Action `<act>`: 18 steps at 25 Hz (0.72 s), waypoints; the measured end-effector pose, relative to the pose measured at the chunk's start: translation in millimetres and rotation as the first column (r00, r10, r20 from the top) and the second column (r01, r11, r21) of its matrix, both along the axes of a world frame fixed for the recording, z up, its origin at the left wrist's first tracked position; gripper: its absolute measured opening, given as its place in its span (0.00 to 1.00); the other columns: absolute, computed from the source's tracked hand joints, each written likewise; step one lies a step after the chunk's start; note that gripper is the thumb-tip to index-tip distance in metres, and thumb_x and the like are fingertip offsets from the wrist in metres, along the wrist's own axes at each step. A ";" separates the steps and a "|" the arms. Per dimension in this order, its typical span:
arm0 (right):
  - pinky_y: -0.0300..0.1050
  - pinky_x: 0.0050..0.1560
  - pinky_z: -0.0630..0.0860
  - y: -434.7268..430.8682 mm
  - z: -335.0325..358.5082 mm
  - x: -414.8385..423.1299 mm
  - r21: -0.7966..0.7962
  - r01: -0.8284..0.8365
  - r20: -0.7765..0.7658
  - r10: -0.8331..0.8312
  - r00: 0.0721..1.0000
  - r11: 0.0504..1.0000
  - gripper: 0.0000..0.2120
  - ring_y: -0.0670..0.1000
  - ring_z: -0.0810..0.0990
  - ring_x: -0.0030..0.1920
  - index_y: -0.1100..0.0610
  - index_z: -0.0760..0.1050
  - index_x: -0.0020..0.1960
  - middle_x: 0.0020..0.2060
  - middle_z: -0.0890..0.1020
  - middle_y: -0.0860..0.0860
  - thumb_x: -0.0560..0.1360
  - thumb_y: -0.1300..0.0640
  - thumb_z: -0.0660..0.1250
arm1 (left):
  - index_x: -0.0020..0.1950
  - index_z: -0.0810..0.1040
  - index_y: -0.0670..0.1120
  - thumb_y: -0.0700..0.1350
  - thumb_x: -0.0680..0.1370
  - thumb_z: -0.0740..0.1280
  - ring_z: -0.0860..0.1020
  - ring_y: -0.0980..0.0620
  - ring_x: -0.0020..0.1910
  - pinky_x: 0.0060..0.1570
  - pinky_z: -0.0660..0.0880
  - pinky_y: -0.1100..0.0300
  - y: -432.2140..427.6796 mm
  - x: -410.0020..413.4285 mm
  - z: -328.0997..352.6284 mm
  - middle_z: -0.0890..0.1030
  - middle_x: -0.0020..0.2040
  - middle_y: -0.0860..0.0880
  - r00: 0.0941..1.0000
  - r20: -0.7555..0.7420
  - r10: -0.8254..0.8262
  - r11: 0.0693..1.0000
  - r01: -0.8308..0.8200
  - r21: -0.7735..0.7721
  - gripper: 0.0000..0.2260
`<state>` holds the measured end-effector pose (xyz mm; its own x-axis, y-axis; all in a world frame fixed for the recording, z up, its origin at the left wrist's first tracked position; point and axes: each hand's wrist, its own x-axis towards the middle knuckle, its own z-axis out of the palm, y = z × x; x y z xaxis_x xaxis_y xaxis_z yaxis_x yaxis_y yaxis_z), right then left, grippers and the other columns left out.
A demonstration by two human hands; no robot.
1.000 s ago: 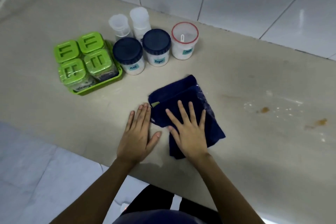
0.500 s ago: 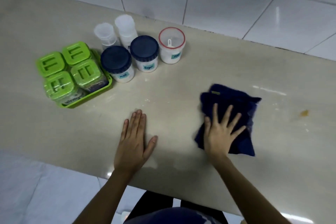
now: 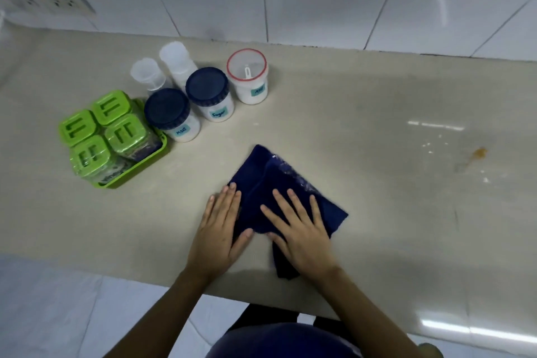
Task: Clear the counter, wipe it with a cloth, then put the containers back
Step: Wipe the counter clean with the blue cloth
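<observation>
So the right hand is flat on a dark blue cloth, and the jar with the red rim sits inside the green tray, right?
Not quite. In the head view, the red-rimmed jar stands on the bare counter, outside the green tray. The right hand does lie flat on the dark blue cloth.

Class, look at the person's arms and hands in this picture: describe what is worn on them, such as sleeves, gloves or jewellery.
Both the left hand and the right hand are bare: no gloves, rings or watch show. The forearms are uncovered too, with no sleeve visible down to the frame's bottom edge. Nails look short and unpainted.
</observation>
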<state>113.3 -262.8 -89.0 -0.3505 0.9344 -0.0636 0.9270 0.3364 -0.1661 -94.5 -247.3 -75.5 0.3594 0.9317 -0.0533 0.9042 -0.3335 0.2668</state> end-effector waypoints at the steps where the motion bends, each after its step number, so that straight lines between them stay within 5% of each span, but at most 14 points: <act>1: 0.62 0.73 0.53 -1.2 -0.2 20.7 0.004 0.052 0.002 -0.052 0.999 0.999 0.25 0.55 0.57 0.76 0.44 0.56 0.75 0.76 0.60 0.50 0.80 0.42 0.51 | 0.77 0.56 0.39 0.59 0.81 0.51 0.53 0.48 0.78 0.77 0.48 0.50 3.3 12.9 0.5 0.55 0.79 0.44 1.000 -0.019 -0.012 1.000 0.012 0.002 0.31; 6: 0.61 0.75 0.48 -9.7 4.2 145.1 -0.036 0.404 0.024 -0.403 0.915 0.914 0.25 0.53 0.51 0.77 0.43 0.53 0.76 0.77 0.56 0.49 0.79 0.41 0.42 | 0.79 0.49 0.42 0.58 0.81 0.51 0.46 0.50 0.79 0.77 0.45 0.50 14.7 106.6 4.8 0.49 0.80 0.46 0.999 -0.033 -0.022 1.000 0.022 -0.019 0.31; 11: 0.65 0.75 0.45 -30.5 9.0 272.3 -0.093 0.717 0.008 -0.720 0.694 0.691 0.27 0.53 0.47 0.78 0.41 0.48 0.76 0.78 0.52 0.49 0.77 0.40 0.41 | 0.77 0.57 0.40 0.57 0.80 0.52 0.50 0.47 0.78 0.75 0.50 0.46 24.1 184.7 -3.9 0.56 0.79 0.43 0.994 -0.087 -0.069 0.996 0.063 -0.065 0.31; 18: 0.72 0.71 0.43 -25.8 7.0 320.8 -0.084 0.830 0.065 -0.828 0.557 0.552 0.30 0.61 0.45 0.77 0.42 0.47 0.77 0.78 0.51 0.52 0.76 0.37 0.38 | 0.76 0.59 0.41 0.57 0.78 0.54 0.53 0.50 0.78 0.76 0.53 0.46 23.8 201.2 -12.1 0.58 0.78 0.45 1.000 -0.029 0.004 1.000 -0.004 0.022 0.31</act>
